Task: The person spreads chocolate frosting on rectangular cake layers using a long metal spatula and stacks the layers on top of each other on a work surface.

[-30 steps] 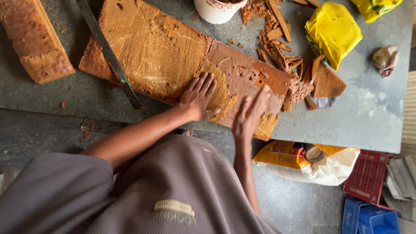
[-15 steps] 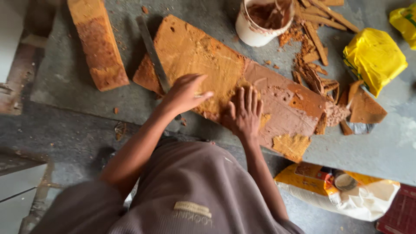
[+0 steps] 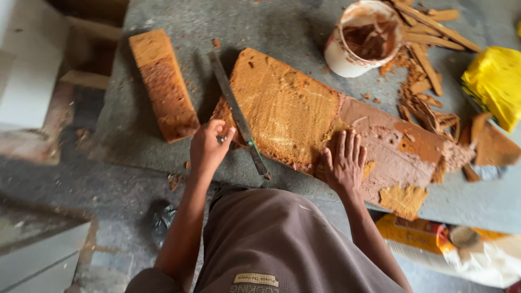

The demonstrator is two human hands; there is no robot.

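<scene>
Since the earlier frame, left hand (image 3: pixel 210 145) has moved off the cake slab (image 3: pixel 287 111) to the long knife (image 3: pixel 237 114).

Its fingers curl narrowly at the flat metal blade; whether they clamp it I cannot tell. Right hand (image 3: pixel 344 160) lies flat, fingers spread, on the slab at mid-frame, where porous sponge meets smooth brown frosting. A cut strip (image 3: pixel 164 84) lies upper left, well apart; bare grey table (image 3: pixel 130 130) between them. Frosting bucket (image 3: pixel 364 38) sits at top.

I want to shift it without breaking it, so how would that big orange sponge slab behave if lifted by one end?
The sponge slab looks porous and thin for its span, so it would probably sag or crack. Its brown-coated end beside the right hand already shows torn patches and crumbs, so it seems fragile. It is probably light for its size.
</scene>
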